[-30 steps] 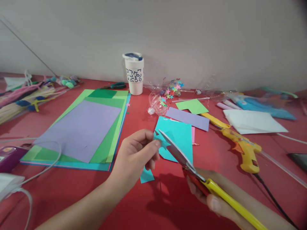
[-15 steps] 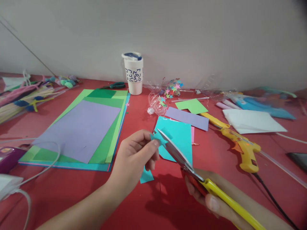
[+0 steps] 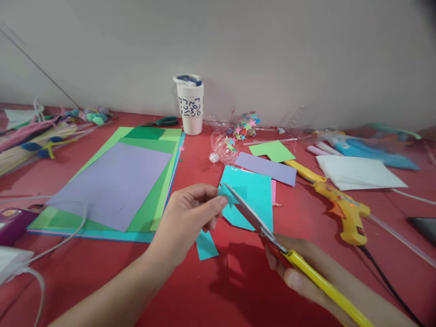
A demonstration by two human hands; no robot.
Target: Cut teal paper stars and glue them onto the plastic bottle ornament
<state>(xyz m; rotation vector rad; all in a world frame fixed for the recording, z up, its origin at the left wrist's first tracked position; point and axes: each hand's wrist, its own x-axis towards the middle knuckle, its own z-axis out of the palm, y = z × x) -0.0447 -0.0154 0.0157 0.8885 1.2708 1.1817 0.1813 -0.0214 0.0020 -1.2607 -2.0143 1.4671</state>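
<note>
My left hand [image 3: 192, 215] pinches a small turquoise paper piece [image 3: 229, 197] between thumb and fingers. In my right hand [image 3: 299, 277] is a pair of scissors [image 3: 250, 215] with yellow and red handles. The blades point up and left, and their tips lie against the small paper piece. Below them on the table lies a larger turquoise sheet [image 3: 254, 195], partly covered by the scissors. A narrow turquoise strip [image 3: 207, 246] rests under my left hand, its upper end hidden.
Left stands a stack of coloured paper with a purple sheet [image 3: 119, 181] on top. A white tumbler [image 3: 190, 104] is at the back. On the right lie a yellow glue gun [image 3: 344, 209], a purple paper strip [image 3: 267, 168] and a white packet [image 3: 361, 171]. A cord trails from the glue gun.
The small turquoise piece has turned slightly in my left fingers. My right hand and the scissors' handles have shifted a little left, while the blade tips stay about where they were.
</note>
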